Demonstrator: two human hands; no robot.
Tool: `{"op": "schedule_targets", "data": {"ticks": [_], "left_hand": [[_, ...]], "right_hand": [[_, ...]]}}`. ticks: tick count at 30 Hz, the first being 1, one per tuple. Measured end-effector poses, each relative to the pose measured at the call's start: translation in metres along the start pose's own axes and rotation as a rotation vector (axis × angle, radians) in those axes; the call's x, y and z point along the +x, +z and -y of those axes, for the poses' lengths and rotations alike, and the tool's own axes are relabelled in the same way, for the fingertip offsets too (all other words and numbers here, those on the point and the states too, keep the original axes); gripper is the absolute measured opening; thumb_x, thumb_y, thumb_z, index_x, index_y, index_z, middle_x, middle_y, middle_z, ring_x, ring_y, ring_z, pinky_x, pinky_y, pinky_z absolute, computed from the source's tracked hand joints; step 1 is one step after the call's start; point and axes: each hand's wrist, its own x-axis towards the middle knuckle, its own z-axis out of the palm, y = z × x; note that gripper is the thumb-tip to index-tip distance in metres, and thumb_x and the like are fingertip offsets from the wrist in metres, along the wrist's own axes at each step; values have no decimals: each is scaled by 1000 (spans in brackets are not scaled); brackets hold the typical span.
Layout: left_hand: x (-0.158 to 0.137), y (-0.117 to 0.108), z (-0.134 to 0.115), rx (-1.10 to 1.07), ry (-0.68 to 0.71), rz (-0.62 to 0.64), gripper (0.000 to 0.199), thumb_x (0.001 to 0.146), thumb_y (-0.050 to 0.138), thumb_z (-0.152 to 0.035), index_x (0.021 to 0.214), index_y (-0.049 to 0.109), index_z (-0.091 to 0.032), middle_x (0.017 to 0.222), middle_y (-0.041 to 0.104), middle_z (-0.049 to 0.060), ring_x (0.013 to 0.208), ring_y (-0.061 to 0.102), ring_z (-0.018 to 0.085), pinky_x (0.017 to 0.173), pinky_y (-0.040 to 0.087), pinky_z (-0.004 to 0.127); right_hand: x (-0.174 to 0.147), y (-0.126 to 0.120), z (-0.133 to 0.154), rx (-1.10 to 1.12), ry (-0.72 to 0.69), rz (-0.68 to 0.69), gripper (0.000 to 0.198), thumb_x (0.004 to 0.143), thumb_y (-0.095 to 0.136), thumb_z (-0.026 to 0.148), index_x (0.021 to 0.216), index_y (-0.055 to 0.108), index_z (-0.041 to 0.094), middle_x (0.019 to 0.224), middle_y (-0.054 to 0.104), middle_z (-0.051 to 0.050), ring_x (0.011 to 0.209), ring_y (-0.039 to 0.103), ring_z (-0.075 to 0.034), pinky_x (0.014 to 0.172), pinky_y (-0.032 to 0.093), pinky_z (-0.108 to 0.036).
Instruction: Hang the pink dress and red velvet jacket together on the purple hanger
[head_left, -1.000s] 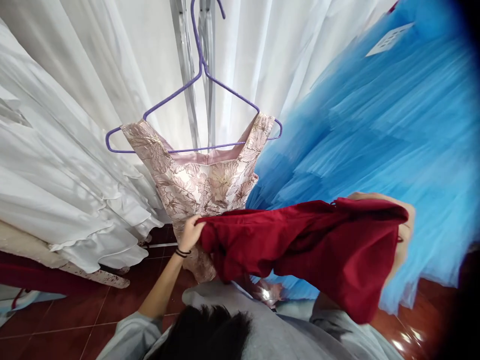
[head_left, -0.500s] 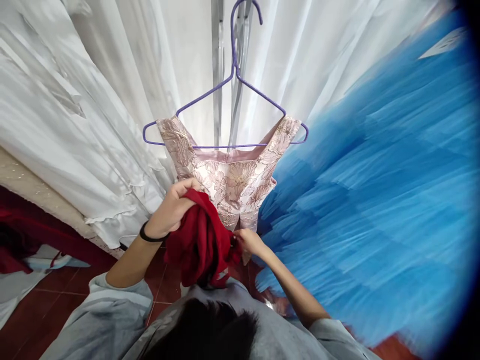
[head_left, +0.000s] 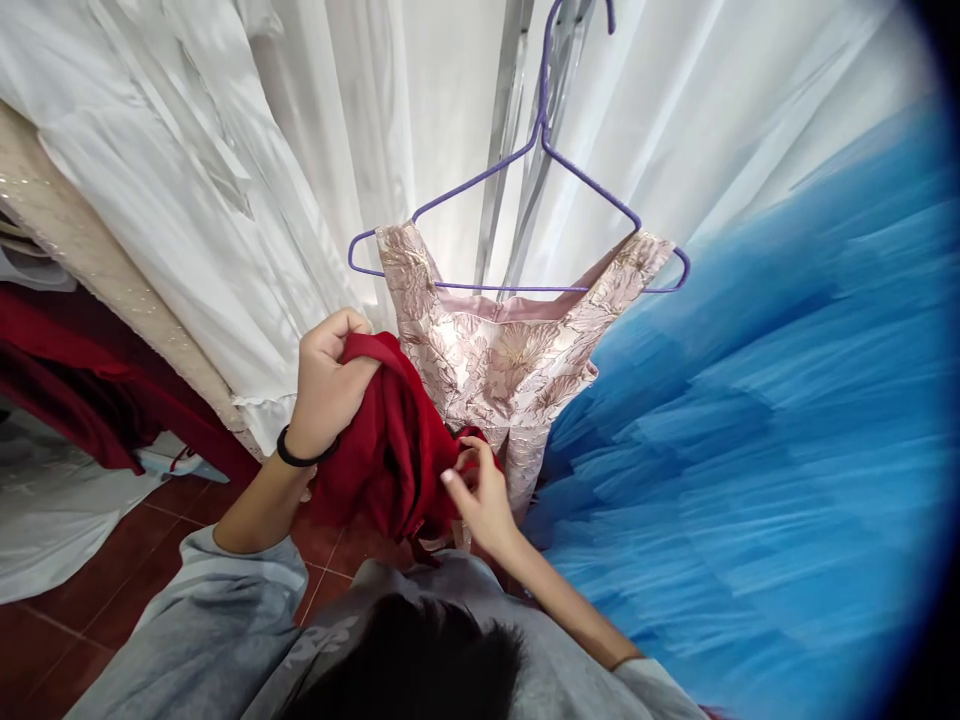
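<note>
My left hand (head_left: 334,385), with a black band at its wrist, is closed on the upper edge of a bunched red cloth (head_left: 390,440). The cloth hangs in loose folds in front of my body; what kind of piece it is does not show. At its right side is my right hand (head_left: 484,495), thumb and fingers apart, with some fingertips against the folds. Just behind the cloth, a pink floral brocade dress (head_left: 510,355) hangs by its straps from a purple hanger (head_left: 541,125). The cloth and my hands hide part of its waist and skirt.
White drapes (head_left: 442,120) fall behind the dress. A large blue tulle gown (head_left: 750,430) fills the right side. To the left are a sparkly beige fabric (head_left: 112,255), dark red garments (head_left: 75,370) and a tiled floor (head_left: 120,580).
The view has shifted, so the dress and hanger appear farther right. My right hand's fingers, pinched at the cloth's edge before, have spread apart. My left hand keeps its hold.
</note>
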Motion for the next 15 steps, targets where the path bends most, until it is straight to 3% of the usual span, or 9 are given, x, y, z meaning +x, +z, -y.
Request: {"op": "schedule_targets", "data": {"ticks": [3,5,7,10,11,12,15], "left_hand": [[-6,4,-9,-36,19,-11,24,68,60,-5,64,41,-18,59,38,-5,52,33,7,49,26,20],[-9,3,-15,5,51,-11,24,68,60,-4,64,42,-18,60,39,-5,53,34,6,48,25,20],[-6,-4,-20,81,101,-14,22,67,60,-2,65,44,-17,61,42,-6,54,35,5,48,25,18],[13,-25,-28,190,147,25,18,69,61,-6,65,45,-15,60,43,-7,54,33,2,52,25,15],[23,-34,-32,261,168,55,17,70,62,-8,65,46,-13,60,43,-8,55,33,0,56,27,14],[34,-43,-37,357,205,75,16,71,62,-11,65,47,-11,62,43,-8,57,34,-1,64,31,14],[63,-68,-50,517,329,-51,12,76,61,-16,78,55,-5,80,47,-6,77,45,1,94,35,26]], "right_hand": [[-2,24,10,-108,-59,-9,97,76,71,50,154,26,13,141,52,-21,127,55,-36,102,50,-50],[14,20,4,-163,-43,11,86,84,64,42,155,26,12,135,58,-22,126,57,-36,103,49,-53],[36,-9,-3,-137,-22,108,69,86,59,30,150,40,12,112,70,-16,105,68,-30,94,54,-48],[64,-92,11,-151,-124,285,45,82,59,17,126,65,15,90,74,-6,81,70,-21,82,58,-38],[70,-124,27,-210,-203,250,37,82,54,14,115,71,15,90,75,-5,80,70,-20,81,58,-37],[74,-153,46,-276,-295,128,34,83,50,12,108,73,15,92,75,-6,81,70,-20,82,57,-37],[79,-211,105,-456,-573,-457,41,85,41,7,113,69,13,108,72,-9,104,68,-21,96,51,-39]]}}
